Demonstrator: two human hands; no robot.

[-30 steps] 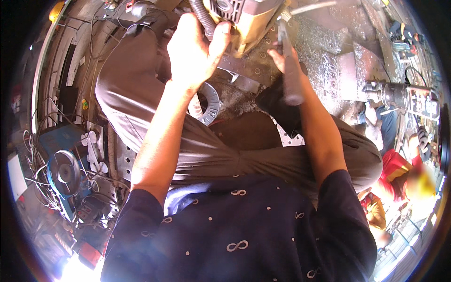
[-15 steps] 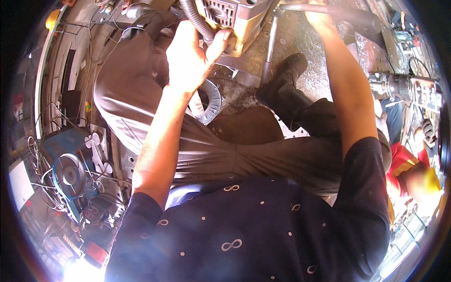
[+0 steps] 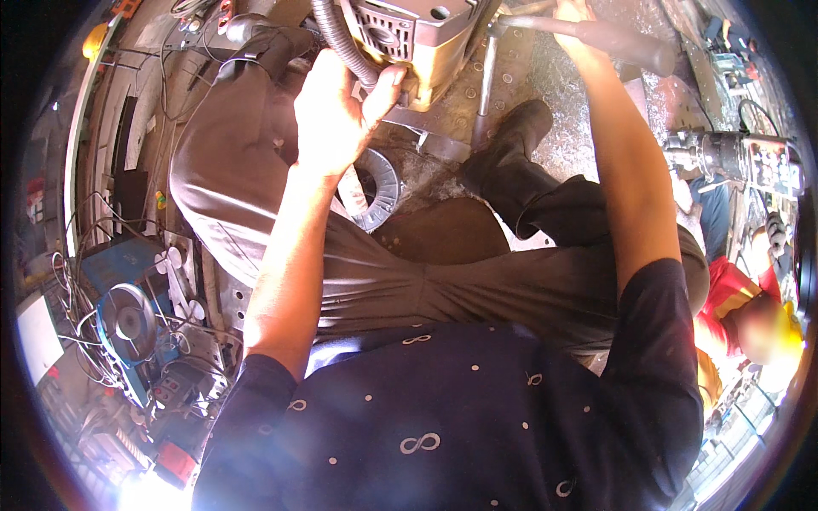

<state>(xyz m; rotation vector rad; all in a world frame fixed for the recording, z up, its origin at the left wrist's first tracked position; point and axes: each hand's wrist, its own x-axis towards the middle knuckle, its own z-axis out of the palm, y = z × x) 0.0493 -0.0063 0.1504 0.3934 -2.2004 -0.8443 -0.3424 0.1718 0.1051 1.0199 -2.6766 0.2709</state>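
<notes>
A yellow-and-dark motor-driven machine with a vented housing stands at the top of the view, cut off by the frame. Its kind is not plain; it looks like a drilling machine. My left hand grips its near left side, thumb against the housing beside a black corrugated hose. The other fingers are partly hidden. A metal lever and a bar with a thick dark grip stick out from the machine. My right hand is beyond that bar at the top edge, its fingers mostly out of sight.
A coiled grey ring lies between my legs, near my dark boot. At the left sits a blue machine among tangled cables. Another person in red and yellow is at the right, near a dark metal tool.
The machine appears slightly lower in the view, and my left hand has shifted a little down and left with it. The dark-gripped bar has swung slightly downward.
</notes>
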